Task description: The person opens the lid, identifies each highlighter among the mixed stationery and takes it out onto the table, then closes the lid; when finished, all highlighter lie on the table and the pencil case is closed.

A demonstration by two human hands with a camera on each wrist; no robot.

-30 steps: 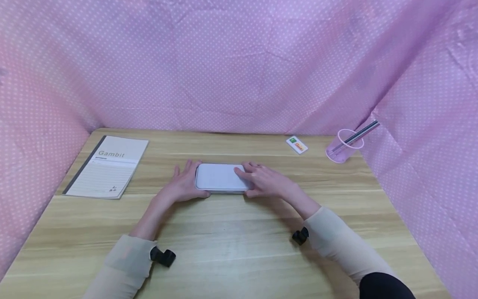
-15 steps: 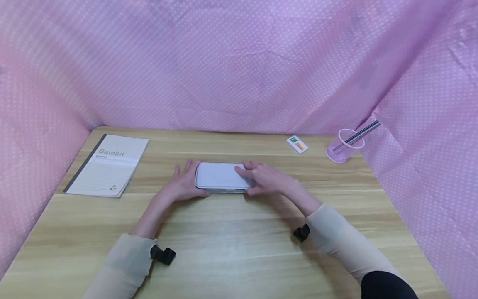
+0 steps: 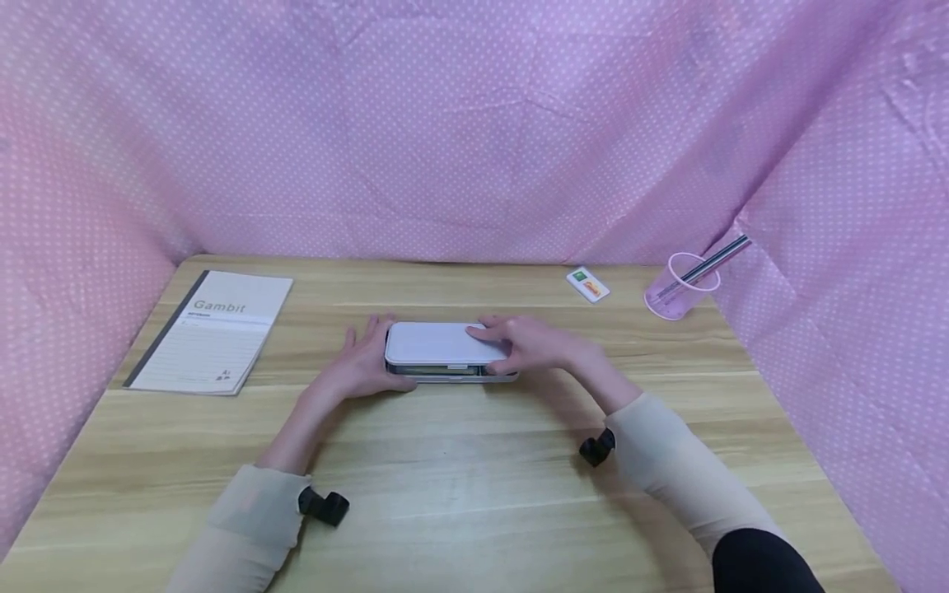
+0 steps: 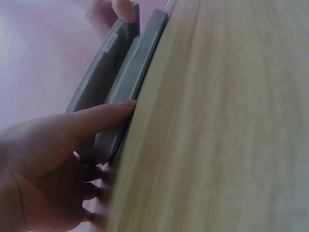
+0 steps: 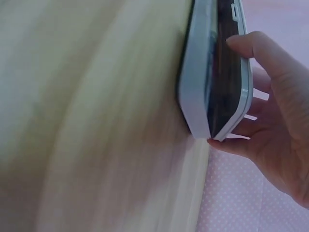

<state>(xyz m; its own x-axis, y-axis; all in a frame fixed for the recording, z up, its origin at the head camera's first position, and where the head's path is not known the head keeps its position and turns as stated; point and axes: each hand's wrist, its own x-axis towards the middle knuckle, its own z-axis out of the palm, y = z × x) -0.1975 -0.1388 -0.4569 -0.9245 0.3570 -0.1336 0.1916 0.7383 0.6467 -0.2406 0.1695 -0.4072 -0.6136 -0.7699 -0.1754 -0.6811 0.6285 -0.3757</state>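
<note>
Case (image 3: 442, 349), long axis left to right, near side ajar

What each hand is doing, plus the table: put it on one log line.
left hand: holds base | right hand: grips lid | lid: raised at front | table: notebook left, cup right

The left grip (image 3: 359, 366) and the right grip (image 3: 532, 350) are bare hands. A long beige fabric left sleeve (image 3: 222, 556) and a matching beige fabric right sleeve (image 3: 700, 486) each look faintly grey-green toward the cuff, with soft creases. A small, blocky black left wrist device (image 3: 324, 506) juts from one cuff; a similar small black right wrist device (image 3: 596, 449) from the other. A rounded, plain black covering (image 3: 765, 564) crosses the right forearm farther up.
</note>
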